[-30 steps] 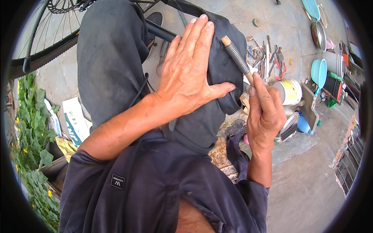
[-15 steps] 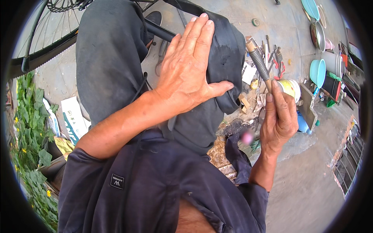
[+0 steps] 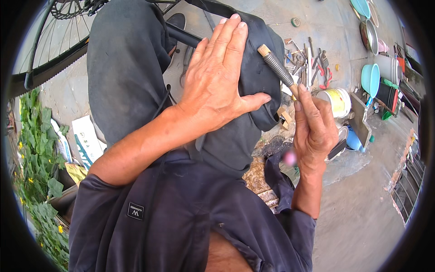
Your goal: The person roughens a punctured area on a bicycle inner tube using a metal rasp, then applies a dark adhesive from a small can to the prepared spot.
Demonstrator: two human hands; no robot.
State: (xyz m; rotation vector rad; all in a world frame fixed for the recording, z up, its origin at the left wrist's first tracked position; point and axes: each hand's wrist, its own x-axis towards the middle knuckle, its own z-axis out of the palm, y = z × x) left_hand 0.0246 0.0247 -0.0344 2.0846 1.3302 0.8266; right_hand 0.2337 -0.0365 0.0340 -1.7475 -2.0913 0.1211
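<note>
A flat black inner tube (image 3: pixel 253 34) lies over my right thigh. My left hand (image 3: pixel 213 86) rests on it palm down, fingers stretched and thumb out to the side, holding nothing. In my right hand (image 3: pixel 316 129) is a wooden stick wound with a metal coil spring (image 3: pixel 278 68). I pinch its lower end, and its upper end tilts left over the tube's right edge. Whether the stick touches the tube, I cannot tell.
A bicycle wheel (image 3: pixel 68 45) stands at the upper left. Right of my knee lie scattered hand tools (image 3: pixel 319 68), beside a white bucket (image 3: pixel 335 102). Farther right are turquoise basins (image 3: pixel 370 81) and a blue container (image 3: pixel 354 139). Leafy plants (image 3: pixel 34 158) line the left.
My right hand has moved left, bringing the spring-wound stick from beside the knee to over the tube's edge. The stick now leans farther left. My left hand stays flat on the tube.
</note>
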